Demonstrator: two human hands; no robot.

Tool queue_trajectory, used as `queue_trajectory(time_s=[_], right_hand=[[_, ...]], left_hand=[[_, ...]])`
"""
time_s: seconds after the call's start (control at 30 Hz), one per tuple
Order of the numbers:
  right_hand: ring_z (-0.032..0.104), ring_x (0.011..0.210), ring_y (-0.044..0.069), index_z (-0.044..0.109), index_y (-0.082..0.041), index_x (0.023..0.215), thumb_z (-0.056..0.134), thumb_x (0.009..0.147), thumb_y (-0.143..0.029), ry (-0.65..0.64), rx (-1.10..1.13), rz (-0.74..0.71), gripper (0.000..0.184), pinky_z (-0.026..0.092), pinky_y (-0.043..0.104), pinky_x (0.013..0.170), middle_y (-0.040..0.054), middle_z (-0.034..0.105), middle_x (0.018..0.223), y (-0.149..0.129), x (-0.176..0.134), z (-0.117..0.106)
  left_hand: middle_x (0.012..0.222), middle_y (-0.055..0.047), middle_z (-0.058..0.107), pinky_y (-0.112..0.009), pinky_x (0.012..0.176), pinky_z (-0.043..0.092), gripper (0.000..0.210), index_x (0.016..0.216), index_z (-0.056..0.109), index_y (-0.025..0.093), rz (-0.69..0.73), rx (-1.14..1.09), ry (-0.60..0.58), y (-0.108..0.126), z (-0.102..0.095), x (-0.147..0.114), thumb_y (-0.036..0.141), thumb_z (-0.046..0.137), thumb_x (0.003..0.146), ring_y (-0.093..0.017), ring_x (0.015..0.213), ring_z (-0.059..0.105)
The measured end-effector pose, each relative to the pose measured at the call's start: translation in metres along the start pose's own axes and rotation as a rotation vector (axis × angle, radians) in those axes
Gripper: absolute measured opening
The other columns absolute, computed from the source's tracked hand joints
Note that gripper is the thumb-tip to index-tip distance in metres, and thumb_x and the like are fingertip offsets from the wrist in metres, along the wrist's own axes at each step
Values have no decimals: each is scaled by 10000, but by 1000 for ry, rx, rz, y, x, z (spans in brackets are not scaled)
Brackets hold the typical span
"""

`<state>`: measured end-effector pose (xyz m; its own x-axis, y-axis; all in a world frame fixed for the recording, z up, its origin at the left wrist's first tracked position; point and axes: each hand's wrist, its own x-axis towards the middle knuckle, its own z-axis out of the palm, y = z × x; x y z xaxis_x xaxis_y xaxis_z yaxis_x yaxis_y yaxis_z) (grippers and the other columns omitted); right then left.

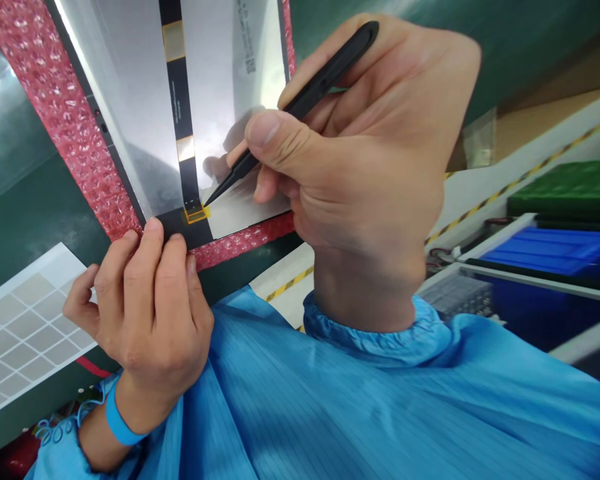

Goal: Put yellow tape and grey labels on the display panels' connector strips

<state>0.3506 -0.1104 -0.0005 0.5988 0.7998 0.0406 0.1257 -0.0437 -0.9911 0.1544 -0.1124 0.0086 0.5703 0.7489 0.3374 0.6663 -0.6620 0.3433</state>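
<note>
A display panel (125, 127) lies with its silvery back up on pink bubble wrap (70, 127). Down its middle runs a black flex cable (181, 100), whose lower end meets a small yellow-orange connector strip (197, 215). In a pinch, my right hand (360, 147) holds black tweezers (300, 107), their pointed tip beside that strip. Whether the tip touches it I cannot tell. At the panel's lower left corner rests my left hand (150, 307), fingers spread a little on the black border, holding nothing. A blue band circles the left wrist.
On the left a white sheet of grey square stickers (30, 327) lies on the green table mat (25, 200). Clear plastic film (5, 113) is at the upper left. To the right are a blue bin (555, 250), a green stack (570, 193) and yellow-black edge tape (520, 177).
</note>
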Motion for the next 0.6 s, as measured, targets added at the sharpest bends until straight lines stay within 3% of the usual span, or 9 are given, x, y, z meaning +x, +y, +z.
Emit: queue_trajectory(time_s=[0.23, 0.37, 0.6], right_hand=[[654, 592, 245, 616, -345, 753, 925, 801, -499, 21, -15, 145, 349, 662, 511, 661, -24, 756, 845, -12, -4, 1], [625, 560, 241, 627, -344, 754, 921, 813, -427, 33, 29, 105, 311, 636, 510, 624, -9, 740, 811, -13, -5, 2], [670, 635, 268, 644, -345, 747, 939, 801, -481, 13, 8, 108, 329, 571, 477, 539, -3, 734, 830, -16, -5, 1]], left_hand=[[1326, -126, 772, -579, 1047, 464, 315, 1252, 696, 225, -23, 20, -33, 2, -2, 0, 165, 705, 943, -367, 1250, 717], [1342, -108, 766, -597, 1058, 464, 317, 1260, 692, 254, -35, 22, -46, 3, -3, 0, 172, 686, 954, -364, 1259, 713], [1345, -123, 763, -613, 1071, 465, 325, 1274, 696, 228, -28, 23, -54, 3, -4, 0, 183, 685, 953, -377, 1262, 706]])
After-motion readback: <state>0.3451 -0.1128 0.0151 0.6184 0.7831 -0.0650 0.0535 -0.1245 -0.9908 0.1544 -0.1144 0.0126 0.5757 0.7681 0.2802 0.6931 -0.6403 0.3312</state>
